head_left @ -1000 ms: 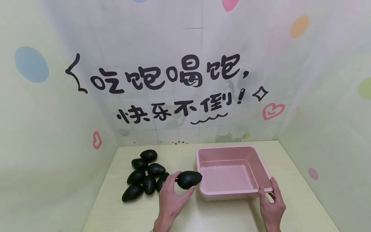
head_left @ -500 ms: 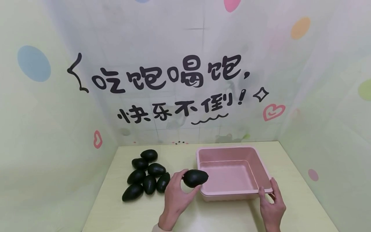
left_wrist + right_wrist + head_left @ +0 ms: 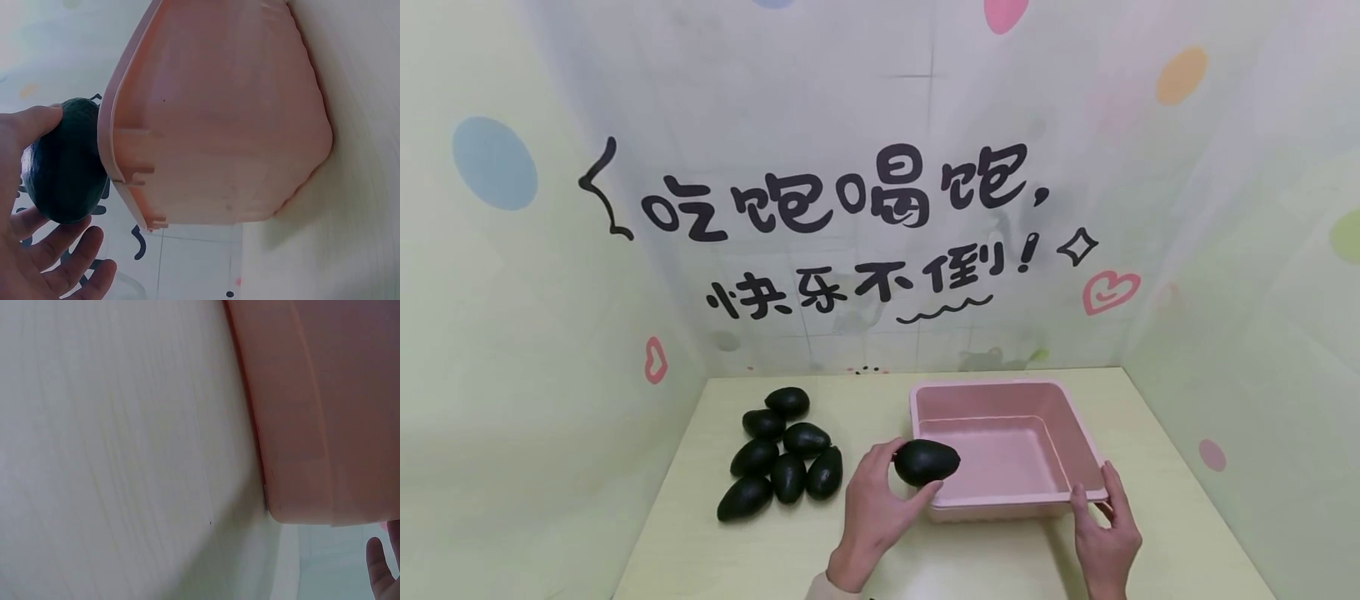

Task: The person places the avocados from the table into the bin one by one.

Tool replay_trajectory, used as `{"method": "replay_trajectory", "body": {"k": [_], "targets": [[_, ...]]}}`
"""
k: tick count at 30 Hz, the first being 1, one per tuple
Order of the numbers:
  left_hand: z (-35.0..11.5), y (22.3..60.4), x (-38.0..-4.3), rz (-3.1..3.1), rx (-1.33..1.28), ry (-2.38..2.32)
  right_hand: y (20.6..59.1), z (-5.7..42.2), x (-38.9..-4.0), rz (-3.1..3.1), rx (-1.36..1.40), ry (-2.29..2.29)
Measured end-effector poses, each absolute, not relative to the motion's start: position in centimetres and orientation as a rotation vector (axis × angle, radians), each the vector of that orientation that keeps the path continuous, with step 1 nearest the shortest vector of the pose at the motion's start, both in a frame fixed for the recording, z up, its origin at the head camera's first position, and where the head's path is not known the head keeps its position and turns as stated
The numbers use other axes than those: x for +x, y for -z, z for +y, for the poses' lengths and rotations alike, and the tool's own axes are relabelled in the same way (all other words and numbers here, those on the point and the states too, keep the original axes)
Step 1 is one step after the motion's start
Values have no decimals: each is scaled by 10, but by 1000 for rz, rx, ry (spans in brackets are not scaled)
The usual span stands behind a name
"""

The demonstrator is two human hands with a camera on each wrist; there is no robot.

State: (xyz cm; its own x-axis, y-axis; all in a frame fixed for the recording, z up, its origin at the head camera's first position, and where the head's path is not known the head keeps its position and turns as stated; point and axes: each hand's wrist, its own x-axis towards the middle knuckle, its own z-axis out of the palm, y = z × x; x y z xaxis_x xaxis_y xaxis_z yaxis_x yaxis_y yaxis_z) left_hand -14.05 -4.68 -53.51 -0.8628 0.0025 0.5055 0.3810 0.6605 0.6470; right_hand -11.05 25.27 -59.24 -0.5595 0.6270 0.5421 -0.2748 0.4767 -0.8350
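Note:
A dark green avocado (image 3: 927, 462) is pinched between the thumb and fingers of my left hand (image 3: 880, 508), over the left rim of the pink plastic bin (image 3: 1000, 503). In the left wrist view the avocado (image 3: 69, 162) shows beside the bin's rim, with the thumb on one side and fingers on the other. My right hand (image 3: 1105, 537) grips the bin's front right corner, thumb on the near rim and fingers at the right side. Only some fingertips (image 3: 378, 565) of it show in the right wrist view, near the bin's wall (image 3: 350, 425).
Several more avocados (image 3: 787, 477) lie in a cluster on the left of the pale table (image 3: 700, 558). Behind the table stands a wall (image 3: 820, 350) with black lettering, and printed side walls close in on the left and right.
My left hand has carried the avocado to the right, from beside the bin to over its left rim. The right hand keeps its hold on the corner.

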Motion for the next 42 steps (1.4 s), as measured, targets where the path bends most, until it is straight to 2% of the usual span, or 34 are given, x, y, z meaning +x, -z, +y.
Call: {"method": "replay_trajectory", "body": {"k": [9,21,30,42], "targets": [[-34,539,-144,-2397,-364,1088,579,246,-107,-1795,-273,-1233],[-22,535,-148,-2365,-447,1076,592,251,-111,-1805,-285,-1221],[-10,532,-149,-2397,-521,1020,581,248,-106,-1795,-260,-1232],[-5,535,-153,-2426,-516,952,590,251,-108,-1806,-298,-1244]]}}
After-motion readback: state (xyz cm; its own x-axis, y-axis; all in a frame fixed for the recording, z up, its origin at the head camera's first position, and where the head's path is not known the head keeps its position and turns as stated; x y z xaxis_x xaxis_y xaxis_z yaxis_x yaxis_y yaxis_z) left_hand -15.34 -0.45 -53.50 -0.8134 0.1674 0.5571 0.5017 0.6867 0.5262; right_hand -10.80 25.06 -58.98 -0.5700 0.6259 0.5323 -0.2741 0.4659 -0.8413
